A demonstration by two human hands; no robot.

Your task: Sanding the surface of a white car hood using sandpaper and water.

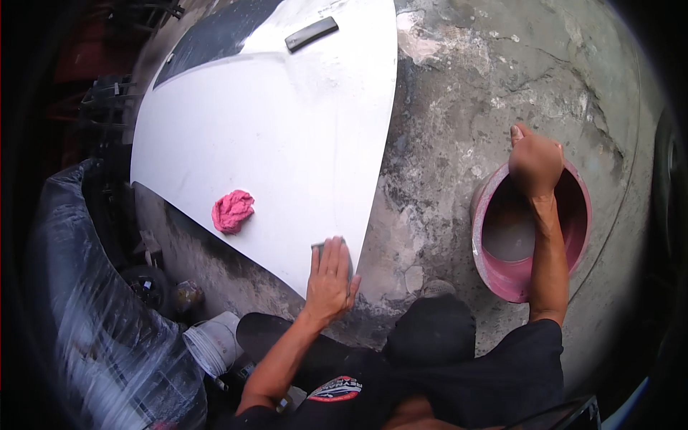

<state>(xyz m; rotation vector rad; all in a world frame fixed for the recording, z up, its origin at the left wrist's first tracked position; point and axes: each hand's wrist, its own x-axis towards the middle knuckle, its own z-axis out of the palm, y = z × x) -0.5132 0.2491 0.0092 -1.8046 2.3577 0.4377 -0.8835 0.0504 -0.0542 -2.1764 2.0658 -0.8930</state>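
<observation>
My left hand lies at the near corner of a large white car panel, its fingers stretched over a grey sanding pad. Only the edges of the pad show; my thumb rests along its side. My right hand is over the far rim of a round pink tub. That hand is smeared, with one fingertip poking out to the left, and its grip does not show. Cloudy water stands in the tub.
A crumpled pink cloth and a long dark sanding block lie on the panel. Plastic sheeting covers something at the left, with a white bucket beside it. Stained concrete floor lies between panel and tub.
</observation>
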